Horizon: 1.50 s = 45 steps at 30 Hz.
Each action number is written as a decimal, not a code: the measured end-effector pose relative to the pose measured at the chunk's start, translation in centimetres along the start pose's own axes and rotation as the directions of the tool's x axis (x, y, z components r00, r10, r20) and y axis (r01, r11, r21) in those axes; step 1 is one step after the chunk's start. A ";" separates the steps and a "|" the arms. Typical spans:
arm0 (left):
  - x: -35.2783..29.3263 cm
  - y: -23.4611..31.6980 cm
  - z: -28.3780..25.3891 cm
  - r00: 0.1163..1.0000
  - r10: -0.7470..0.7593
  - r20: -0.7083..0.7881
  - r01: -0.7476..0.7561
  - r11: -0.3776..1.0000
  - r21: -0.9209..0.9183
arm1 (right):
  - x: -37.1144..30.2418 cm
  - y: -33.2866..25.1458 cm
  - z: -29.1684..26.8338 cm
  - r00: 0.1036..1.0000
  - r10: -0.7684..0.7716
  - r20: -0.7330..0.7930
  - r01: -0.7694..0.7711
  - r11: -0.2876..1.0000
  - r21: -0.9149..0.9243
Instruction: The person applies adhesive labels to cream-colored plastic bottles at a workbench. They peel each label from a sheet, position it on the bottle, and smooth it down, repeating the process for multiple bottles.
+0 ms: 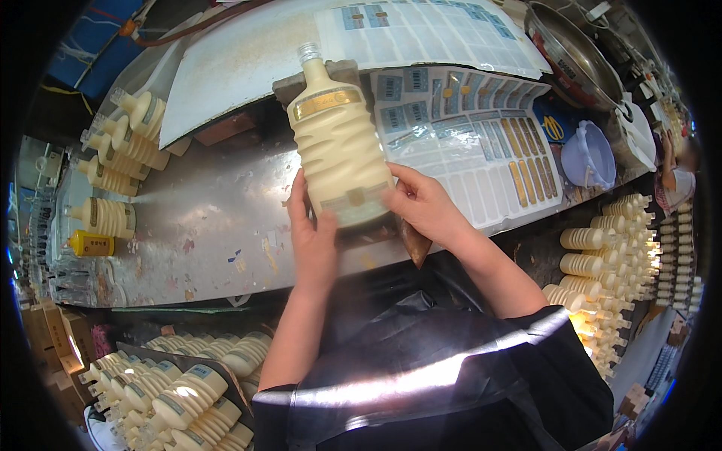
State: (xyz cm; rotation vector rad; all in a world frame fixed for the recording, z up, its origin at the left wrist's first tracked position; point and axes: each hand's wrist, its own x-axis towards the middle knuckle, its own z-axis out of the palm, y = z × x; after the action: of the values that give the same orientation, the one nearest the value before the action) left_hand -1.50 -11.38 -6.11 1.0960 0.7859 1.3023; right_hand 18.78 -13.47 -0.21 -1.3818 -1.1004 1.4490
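Observation:
A cream-coloured bottle [338,154] with wavy ribbed sides lies in front of me, its clear neck pointing away. It carries a gold band label [325,104] below the shoulder and a paler label [353,197] near its base. My left hand [312,229] is closed against the bottle's lower left side, thumb by the base. On the lower right, my right hand [425,203] grips it with the thumb on the pale label. A dark block [284,87] shows behind the bottle's shoulders. Below my right hand juts a brown pointed piece [415,244], partly hidden.
Sticker sheets [470,177] with gold and blue-grey labels lie right of the bottle. A purple bucket [588,156] and a metal basin [575,56] stand farther right. Cream bottles [128,135] line the table's left, beside a yellow container [92,243]. More bottles fill both lower sides.

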 end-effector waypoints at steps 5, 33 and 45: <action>0.0 0.8 0.6 0.999 -0.043 -0.019 0.043 0.999 0.027 | -0.1 0.1 0.1 1.000 -0.004 -0.020 0.004 0.999 -0.045; 0.2 1.2 0.8 0.988 -0.127 -0.082 0.131 0.991 0.036 | 0.4 1.2 0.0 0.997 -0.008 -0.074 0.001 0.995 -0.099; 0.0 1.4 0.8 0.987 -0.140 -0.074 0.137 0.989 -0.049 | 0.5 0.9 0.4 0.996 -0.029 -0.088 0.019 0.993 -0.115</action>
State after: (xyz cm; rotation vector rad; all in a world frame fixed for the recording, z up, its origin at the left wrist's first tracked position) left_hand -1.22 -11.63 -4.53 0.9440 0.8721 1.2447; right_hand 18.37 -13.30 -1.22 -1.4933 -1.1532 1.3115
